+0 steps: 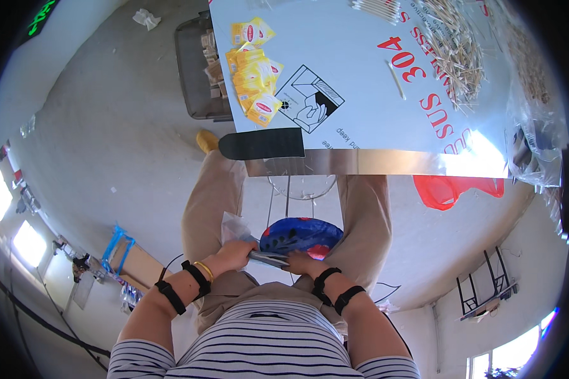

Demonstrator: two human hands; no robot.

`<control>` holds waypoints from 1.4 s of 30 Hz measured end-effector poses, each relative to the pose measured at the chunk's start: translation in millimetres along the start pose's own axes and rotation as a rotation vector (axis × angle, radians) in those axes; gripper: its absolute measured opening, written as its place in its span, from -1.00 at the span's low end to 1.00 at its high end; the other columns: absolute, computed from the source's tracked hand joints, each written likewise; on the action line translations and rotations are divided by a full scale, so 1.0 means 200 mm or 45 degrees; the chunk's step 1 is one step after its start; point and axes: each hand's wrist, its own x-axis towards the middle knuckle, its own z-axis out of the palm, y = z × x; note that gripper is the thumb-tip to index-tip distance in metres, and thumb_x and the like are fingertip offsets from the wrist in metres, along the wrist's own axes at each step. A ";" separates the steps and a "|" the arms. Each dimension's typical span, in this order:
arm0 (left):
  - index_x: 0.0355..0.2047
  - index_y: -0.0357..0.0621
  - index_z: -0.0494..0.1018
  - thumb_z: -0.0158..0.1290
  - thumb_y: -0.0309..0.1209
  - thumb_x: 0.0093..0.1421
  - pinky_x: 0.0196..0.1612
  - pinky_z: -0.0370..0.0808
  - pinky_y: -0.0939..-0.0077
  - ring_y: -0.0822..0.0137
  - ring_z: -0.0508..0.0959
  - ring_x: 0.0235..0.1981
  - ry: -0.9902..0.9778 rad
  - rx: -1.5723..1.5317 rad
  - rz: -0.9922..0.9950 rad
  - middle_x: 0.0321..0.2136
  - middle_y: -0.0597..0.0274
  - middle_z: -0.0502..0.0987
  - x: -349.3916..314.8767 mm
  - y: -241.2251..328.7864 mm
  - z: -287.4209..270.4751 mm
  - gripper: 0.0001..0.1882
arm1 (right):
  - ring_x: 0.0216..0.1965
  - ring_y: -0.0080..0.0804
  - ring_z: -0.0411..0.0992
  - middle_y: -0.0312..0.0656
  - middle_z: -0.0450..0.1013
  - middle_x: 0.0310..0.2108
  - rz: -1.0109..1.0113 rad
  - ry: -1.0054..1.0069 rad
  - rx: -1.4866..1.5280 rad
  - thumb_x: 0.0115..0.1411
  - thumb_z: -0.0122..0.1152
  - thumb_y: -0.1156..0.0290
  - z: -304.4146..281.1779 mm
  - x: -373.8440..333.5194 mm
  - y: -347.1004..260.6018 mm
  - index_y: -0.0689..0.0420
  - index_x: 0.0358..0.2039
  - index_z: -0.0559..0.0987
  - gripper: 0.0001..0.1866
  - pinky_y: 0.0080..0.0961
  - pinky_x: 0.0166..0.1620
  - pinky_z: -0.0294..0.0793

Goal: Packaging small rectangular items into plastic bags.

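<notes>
Both hands are low over my lap, well back from the table edge. Between them is a thin, flat grey object (270, 259) whose kind I cannot make out. My left hand (235, 254) is closed around one end of it. A crumpled, whitish see-through piece like a plastic bag or tissue (235, 227) sticks out just beyond that hand; whether the hand holds it too is unclear. My right hand (302, 263) grips the other end, its fingers partly hidden. Past the hands shows a round blue seat (300, 235) with red patches.
The table (360, 82) carries yellow packets (254, 76), a heap of cotton swabs (452, 54) and a clear plastic bag (537, 120). A dark pad (262, 144) covers its front left corner. A grey crate (199, 95) stands left; a red bag (452, 191) hangs right.
</notes>
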 end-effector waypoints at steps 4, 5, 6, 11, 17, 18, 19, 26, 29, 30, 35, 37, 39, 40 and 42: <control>-0.22 -0.08 0.50 0.05 -0.47 -0.02 -0.24 0.48 0.10 -0.03 0.58 -0.27 -0.022 0.011 -0.032 -0.37 0.04 0.59 0.05 0.01 0.00 -0.71 | -0.13 -0.03 0.50 0.11 0.52 -0.13 -0.050 -0.441 0.284 0.15 0.05 -0.03 0.09 0.00 0.03 0.25 -0.09 0.57 -0.43 -0.20 -0.04 0.44; -0.21 -0.07 0.52 0.08 -0.44 -0.03 -0.23 0.48 0.12 -0.02 0.58 -0.27 -0.077 0.088 -0.092 -0.36 0.03 0.59 0.05 0.01 0.01 -0.69 | -0.11 -0.03 0.50 0.10 0.51 -0.12 -0.046 -0.485 0.301 0.14 0.07 -0.06 0.09 -0.02 0.03 0.26 -0.09 0.56 -0.40 -0.21 -0.05 0.44; -0.21 -0.07 0.52 0.08 -0.44 -0.03 -0.23 0.48 0.12 -0.02 0.58 -0.27 -0.076 0.072 -0.095 -0.36 0.03 0.59 0.05 0.01 0.02 -0.69 | -0.10 -0.04 0.49 0.09 0.51 -0.10 -0.041 -0.532 0.316 0.12 0.08 -0.08 0.07 -0.07 0.00 0.27 -0.10 0.56 -0.38 -0.22 -0.05 0.44; -0.24 -0.14 0.56 0.16 -0.29 -0.04 -0.17 0.49 0.16 0.00 0.58 -0.24 -0.347 -0.358 0.094 -0.31 -0.03 0.59 0.24 -0.03 0.17 -0.67 | -0.07 -0.09 0.48 0.03 0.51 -0.08 0.210 -0.799 0.073 0.06 0.20 -0.07 -0.42 -0.32 0.06 0.18 -0.06 0.56 -0.40 -0.24 -0.04 0.46; -0.27 -0.11 0.58 0.12 -0.21 0.07 -0.19 0.51 0.13 0.03 0.60 -0.24 -0.040 -0.114 -0.132 -0.31 0.01 0.60 0.47 0.14 0.13 -0.71 | -0.12 -0.10 0.52 -0.04 0.55 -0.18 0.410 -0.216 -0.388 0.00 0.27 0.18 -0.56 -0.38 0.18 0.17 -0.24 0.63 -0.63 -0.21 -0.11 0.53; -0.28 -0.09 0.58 0.11 -0.20 0.10 -0.20 0.52 0.12 0.05 0.60 -0.25 -0.033 0.039 -0.177 -0.32 0.03 0.61 0.46 0.17 0.12 -0.72 | -0.12 -0.10 0.52 -0.04 0.55 -0.18 0.417 -0.221 -0.397 0.00 0.27 0.18 -0.54 -0.39 0.20 0.17 -0.24 0.63 -0.63 -0.21 -0.11 0.53; -0.28 -0.09 0.58 0.11 -0.20 0.10 -0.20 0.52 0.12 0.05 0.60 -0.25 -0.026 0.031 -0.173 -0.32 0.03 0.61 0.45 0.18 0.11 -0.72 | -0.13 -0.10 0.52 -0.04 0.55 -0.20 0.375 -0.174 -0.375 0.02 0.24 0.22 -0.50 -0.41 0.24 0.14 -0.26 0.64 -0.68 -0.20 -0.11 0.53; -0.28 -0.08 0.55 0.09 -0.13 0.13 -0.22 0.53 0.15 0.08 0.61 -0.24 0.116 0.089 -0.173 -0.36 0.06 0.61 0.36 0.12 -0.05 -0.70 | -0.17 -0.09 0.53 -0.05 0.56 -0.25 0.429 -0.102 -0.380 0.06 0.20 0.28 -0.68 -0.43 0.24 0.10 -0.30 0.66 -0.76 -0.17 -0.14 0.52; -0.23 -0.13 0.50 0.16 -0.04 0.06 -0.24 0.53 0.16 0.07 0.61 -0.24 0.101 0.087 -0.151 -0.36 0.03 0.60 0.34 0.15 -0.12 -0.56 | -0.18 -0.10 0.53 -0.07 0.56 -0.25 0.412 -0.080 -0.428 0.07 0.21 0.27 -0.67 -0.43 0.24 0.11 -0.28 0.65 -0.75 -0.19 -0.14 0.52; -0.18 -0.16 0.46 0.20 0.00 0.01 -0.25 0.52 0.17 0.06 0.61 -0.24 0.076 0.127 -0.157 -0.35 0.02 0.60 0.34 0.18 -0.13 -0.47 | -0.18 -0.10 0.53 -0.07 0.56 -0.26 0.417 -0.051 -0.456 0.07 0.22 0.25 -0.65 -0.44 0.24 0.10 -0.27 0.64 -0.74 -0.19 -0.15 0.52; -0.10 -0.19 0.39 0.28 0.01 -0.08 -0.23 0.52 0.20 0.06 0.61 -0.23 0.131 0.131 -0.089 -0.33 0.04 0.60 0.41 0.19 -0.07 -0.33 | -0.19 -0.10 0.53 -0.10 0.56 -0.28 0.362 0.084 -0.419 0.09 0.21 0.23 -0.62 -0.42 0.23 0.09 -0.27 0.63 -0.74 -0.20 -0.16 0.51; -0.08 -0.19 0.38 0.29 -0.02 -0.08 -0.23 0.52 0.20 0.07 0.61 -0.22 0.128 0.174 -0.099 -0.32 0.06 0.60 0.44 0.18 -0.03 -0.33 | -0.19 -0.10 0.53 -0.11 0.56 -0.29 0.343 0.125 -0.371 0.09 0.20 0.22 -0.61 -0.41 0.21 0.08 -0.27 0.63 -0.74 -0.19 -0.17 0.51; -0.11 -0.17 0.40 0.32 -0.10 -0.09 -0.22 0.52 0.21 0.07 0.61 -0.22 0.146 0.259 -0.059 -0.33 0.06 0.60 0.45 0.17 -0.03 -0.39 | -0.18 -0.11 0.53 -0.12 0.57 -0.29 0.379 0.089 -0.379 0.08 0.21 0.16 -0.62 -0.39 0.21 0.04 -0.24 0.64 -0.70 -0.19 -0.15 0.51; -0.11 -0.17 0.40 0.32 -0.10 -0.09 -0.22 0.52 0.21 0.07 0.61 -0.22 0.164 0.269 -0.059 -0.33 0.06 0.60 0.45 0.17 -0.04 -0.39 | -0.18 -0.11 0.53 -0.12 0.57 -0.29 0.378 0.105 -0.390 0.08 0.21 0.16 -0.63 -0.39 0.21 0.04 -0.24 0.64 -0.70 -0.19 -0.15 0.51; -0.12 -0.15 0.42 0.32 -0.16 -0.08 -0.21 0.52 0.22 0.08 0.61 -0.22 0.120 0.396 -0.049 -0.32 0.06 0.60 0.46 0.19 -0.11 -0.45 | -0.20 -0.13 0.54 -0.13 0.57 -0.31 0.445 0.040 -0.462 0.05 0.24 0.07 -0.67 -0.39 0.18 0.00 -0.21 0.64 -0.64 -0.18 -0.13 0.50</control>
